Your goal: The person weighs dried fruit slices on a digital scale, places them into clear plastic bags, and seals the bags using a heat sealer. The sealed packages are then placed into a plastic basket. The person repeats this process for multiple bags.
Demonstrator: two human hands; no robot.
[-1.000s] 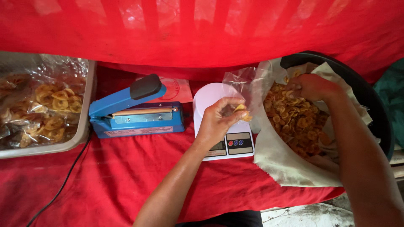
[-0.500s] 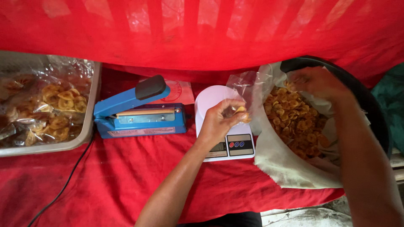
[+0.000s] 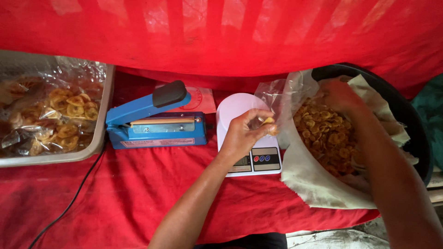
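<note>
Left hand (image 3: pixel 242 136) sits over the white scale (image 3: pixel 247 138), fingers (image 3: pixel 258 115) curled narrow around a small clear bag (image 3: pixel 270 99) with a few yellow chips (image 3: pixel 268 122) at its bottom. Bag is above the scale's round plate, its open top leaning toward the big sack; whether it rests on the plate, cannot tell.

Right hand (image 3: pixel 339 94) is down in the chip pile (image 3: pixel 325 133) at the far side of the cloth-lined sack (image 3: pixel 314 180), which sits in a black tub (image 3: pixel 406 120). Its fingers are buried in chips and cloth, so grip cannot be told.

Blue heat sealer (image 3: pixel 154 124) just left of the scale, handle up, a small gap between them. Its black cord (image 3: pixel 69 203) runs toward the near left corner. Grey tray (image 3: pixel 74 154) of bagged chips (image 3: pixel 60 120) at far left, touching or nearly touching the sealer's end.

Open room: the near strip of red-covered table (image 3: pixel 138 198) in front of sealer and tray. Right side is crowded: scale, sack and tub packed close. Sack overhangs the table's near right edge.

Red cloth (image 3: pixel 221 32) hangs across the back and hides everything behind. Tray cut off at left, tub at right. Scale display is partly covered by the left wrist. Flat packet behind the sealer mostly hidden.
</note>
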